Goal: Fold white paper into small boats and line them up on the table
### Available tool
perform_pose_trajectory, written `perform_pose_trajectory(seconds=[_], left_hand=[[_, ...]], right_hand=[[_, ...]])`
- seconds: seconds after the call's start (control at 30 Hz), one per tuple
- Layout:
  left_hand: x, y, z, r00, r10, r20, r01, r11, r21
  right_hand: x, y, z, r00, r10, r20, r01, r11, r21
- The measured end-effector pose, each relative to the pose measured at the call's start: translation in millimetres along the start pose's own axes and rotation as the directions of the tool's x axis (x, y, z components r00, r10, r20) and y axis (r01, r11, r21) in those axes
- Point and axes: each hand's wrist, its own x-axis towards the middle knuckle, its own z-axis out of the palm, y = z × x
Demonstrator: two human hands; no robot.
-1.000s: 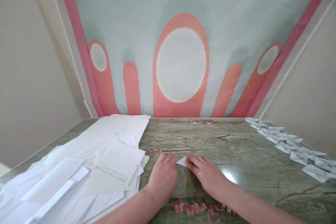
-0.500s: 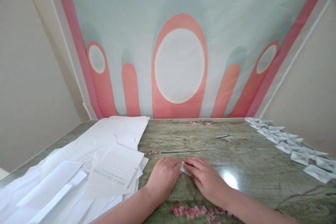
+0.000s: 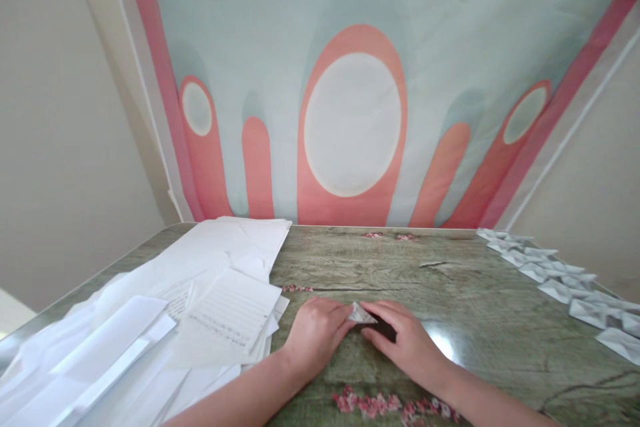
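A small piece of folded paper point(image 3: 361, 315), whitish with dark marks and roughly triangular, is between my two hands just above the wooden-patterned table. My left hand point(image 3: 319, 332) pinches its left corner between thumb and fingers. Curved around the other side, my right hand point(image 3: 404, 339) has its fingertips on the upper right edge. Its thumb is lower, near the paper's bottom edge, and a dark gap shows between thumb and fingers. Parts of the paper are hidden under the fingertips.
A spread of loose white paper sheets point(image 3: 200, 260) covers the table's left side, with a lined, written sheet point(image 3: 237, 303) on top. Rows of folded paper pieces point(image 3: 557, 267) line the right edge. The table point(image 3: 450, 293) meets a patterned wall covering point(image 3: 353, 120) at the back.
My right thumb has moved away from the fingers, opening a gap. More of the folded paper shows now. The view has shifted slightly.
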Motion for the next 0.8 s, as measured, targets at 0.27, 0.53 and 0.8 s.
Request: perform_pose_trajectory(seconds=[0.27,0.53,0.8], left_hand=[[-1.8,4.1,-0.6,0.998,-0.069,0.011,0.07,0.974,-0.215],[-3.1,11.8,-2.0,0.995,-0.101,0.004,0.092,0.888,-0.45],[-1.7,17.5,-4.1,0.992,-0.126,0.007,0.11,0.831,-0.545]], right_hand=[[3.4,-7.9,-6.6,1.0,0.023,-0.011,-0.02,0.969,0.248],[-3.5,-14.6,-6.9,0.984,-0.152,-0.091,0.169,0.96,0.222],[-6.3,-11.6,-1.3,0.978,-0.151,-0.143,0.177,0.965,0.192]])
